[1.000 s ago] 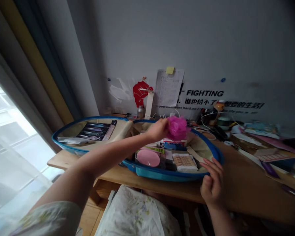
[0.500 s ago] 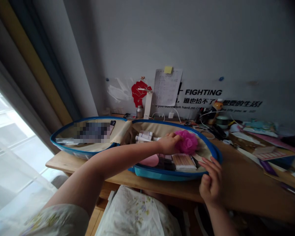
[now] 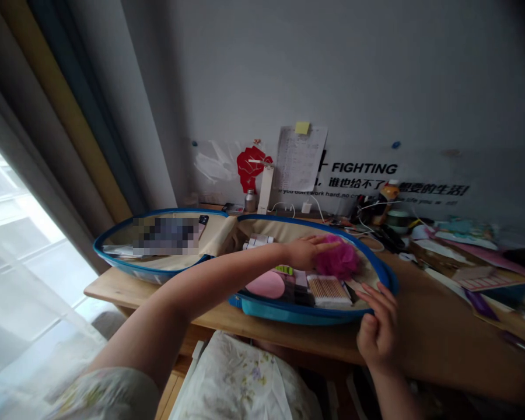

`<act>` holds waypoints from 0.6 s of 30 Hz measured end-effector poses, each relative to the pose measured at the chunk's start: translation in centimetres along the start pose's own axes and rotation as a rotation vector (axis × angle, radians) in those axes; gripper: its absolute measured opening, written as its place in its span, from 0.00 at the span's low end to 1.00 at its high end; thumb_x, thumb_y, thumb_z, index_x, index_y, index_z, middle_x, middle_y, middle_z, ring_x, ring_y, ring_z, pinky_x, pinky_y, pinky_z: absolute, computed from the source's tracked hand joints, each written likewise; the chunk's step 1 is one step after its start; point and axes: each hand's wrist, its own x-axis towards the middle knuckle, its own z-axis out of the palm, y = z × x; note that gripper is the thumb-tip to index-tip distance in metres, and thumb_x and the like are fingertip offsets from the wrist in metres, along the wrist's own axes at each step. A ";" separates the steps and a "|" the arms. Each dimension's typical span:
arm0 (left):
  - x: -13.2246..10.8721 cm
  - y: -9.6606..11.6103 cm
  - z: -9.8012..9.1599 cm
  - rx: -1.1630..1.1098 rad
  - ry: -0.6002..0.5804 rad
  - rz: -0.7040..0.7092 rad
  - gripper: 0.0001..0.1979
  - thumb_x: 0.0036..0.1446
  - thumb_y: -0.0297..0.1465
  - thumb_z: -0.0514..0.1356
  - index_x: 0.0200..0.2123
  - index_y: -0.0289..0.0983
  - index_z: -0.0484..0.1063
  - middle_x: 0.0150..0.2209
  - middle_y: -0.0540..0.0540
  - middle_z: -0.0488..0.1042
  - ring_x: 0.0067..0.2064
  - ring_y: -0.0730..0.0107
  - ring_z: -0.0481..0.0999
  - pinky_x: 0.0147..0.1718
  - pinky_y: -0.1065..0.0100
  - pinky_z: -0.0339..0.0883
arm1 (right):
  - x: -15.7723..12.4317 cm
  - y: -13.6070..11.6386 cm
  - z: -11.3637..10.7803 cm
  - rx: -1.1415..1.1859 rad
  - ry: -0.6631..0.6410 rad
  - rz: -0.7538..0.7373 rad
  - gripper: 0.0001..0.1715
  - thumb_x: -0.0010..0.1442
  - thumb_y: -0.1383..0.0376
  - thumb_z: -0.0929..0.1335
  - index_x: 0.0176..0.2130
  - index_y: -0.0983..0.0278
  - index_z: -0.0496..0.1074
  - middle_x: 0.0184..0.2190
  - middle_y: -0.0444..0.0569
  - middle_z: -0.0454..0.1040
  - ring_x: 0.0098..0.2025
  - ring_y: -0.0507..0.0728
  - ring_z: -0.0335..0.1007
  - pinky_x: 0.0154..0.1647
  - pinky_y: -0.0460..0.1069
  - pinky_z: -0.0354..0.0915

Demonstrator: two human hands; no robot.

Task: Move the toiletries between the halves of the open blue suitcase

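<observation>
My left hand (image 3: 304, 253) reaches into the right half of an open blue suitcase (image 3: 289, 314). Its fingers lie stretched out on a bright pink mesh bath pouf (image 3: 339, 261), pressing against its near left side. My right hand (image 3: 380, 321) grips the suitcase's front right rim, fingers over the edge and thumb outside. Below the pouf sits a pack of cotton swabs (image 3: 328, 290). A round pink item (image 3: 266, 284) is to its left, and white tubes (image 3: 259, 241) lie behind my left forearm. Part of the contents is hidden under that arm.
The suitcase's left half (image 3: 146, 273) holds a phone (image 3: 203, 224) and a blurred-out item. The wooden desk (image 3: 424, 338) continues right, with papers, a purple-handled tool (image 3: 481, 304) and a bottle (image 3: 389, 192). A white lamp (image 3: 266, 188) stands by the wall.
My left hand has pushed the bath pouf slightly to the right, its fingers now straighter over it. More of the round pink item shows. My right hand stays at the rim.
</observation>
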 end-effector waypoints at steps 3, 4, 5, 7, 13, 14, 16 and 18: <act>-2.6 -0.1 -1.4 -0.005 0.045 -0.052 0.35 0.65 0.28 0.54 0.73 0.36 0.47 0.73 0.35 0.51 0.74 0.55 0.47 0.70 0.50 0.45 | 0.0 0.1 0.0 0.011 0.008 -0.004 0.22 0.71 0.58 0.57 0.53 0.63 0.72 0.49 0.58 0.75 0.61 0.66 0.66 0.59 0.66 0.64; -3.8 -0.2 -1.8 0.004 0.083 -0.059 0.34 0.66 0.28 0.53 0.73 0.37 0.49 0.73 0.35 0.52 0.74 0.56 0.47 0.70 0.50 0.45 | 0.0 0.1 0.0 0.017 0.008 -0.003 0.22 0.71 0.58 0.57 0.52 0.64 0.73 0.49 0.58 0.75 0.61 0.66 0.66 0.59 0.66 0.64; -5.3 -0.2 -2.1 0.017 0.126 -0.061 0.33 0.66 0.29 0.53 0.72 0.38 0.51 0.73 0.36 0.53 0.74 0.56 0.48 0.70 0.49 0.45 | 0.0 0.2 0.0 0.022 0.008 0.000 0.22 0.71 0.58 0.57 0.52 0.64 0.73 0.48 0.59 0.75 0.61 0.66 0.66 0.59 0.67 0.64; -8.9 -0.5 -2.5 0.045 0.231 -0.079 0.30 0.65 0.29 0.53 0.70 0.40 0.56 0.71 0.37 0.57 0.73 0.57 0.53 0.70 0.50 0.47 | 0.0 0.3 0.0 0.026 0.005 0.006 0.21 0.70 0.58 0.58 0.51 0.64 0.73 0.48 0.59 0.76 0.61 0.67 0.67 0.59 0.67 0.64; -21.8 -5.0 -4.0 0.167 0.344 -0.458 0.27 0.61 0.25 0.49 0.62 0.40 0.69 0.63 0.40 0.70 0.65 0.58 0.66 0.66 0.54 0.56 | -0.1 0.6 0.2 -0.002 0.020 -0.009 0.21 0.70 0.58 0.58 0.51 0.62 0.73 0.46 0.59 0.76 0.59 0.69 0.69 0.57 0.68 0.65; -24.1 -6.3 -4.6 0.188 0.312 -0.583 0.27 0.59 0.25 0.50 0.61 0.39 0.69 0.62 0.40 0.71 0.64 0.56 0.68 0.66 0.53 0.57 | -0.2 0.6 0.2 -0.003 0.021 -0.005 0.21 0.70 0.58 0.58 0.51 0.62 0.73 0.46 0.59 0.76 0.59 0.69 0.69 0.57 0.68 0.65; -28.3 -9.0 -5.7 0.198 0.246 -0.851 0.29 0.54 0.27 0.55 0.60 0.36 0.71 0.62 0.37 0.71 0.63 0.50 0.68 0.64 0.52 0.57 | -0.2 0.7 0.2 -0.005 0.017 0.002 0.21 0.70 0.57 0.57 0.51 0.62 0.73 0.46 0.59 0.76 0.59 0.69 0.68 0.57 0.69 0.66; -31.9 -11.3 -6.6 0.120 0.241 -1.011 0.29 0.49 0.33 0.61 0.57 0.34 0.73 0.60 0.36 0.73 0.61 0.47 0.70 0.62 0.54 0.60 | -0.2 0.7 0.1 -0.010 0.011 0.000 0.21 0.70 0.57 0.58 0.51 0.62 0.73 0.46 0.59 0.76 0.59 0.69 0.68 0.57 0.68 0.66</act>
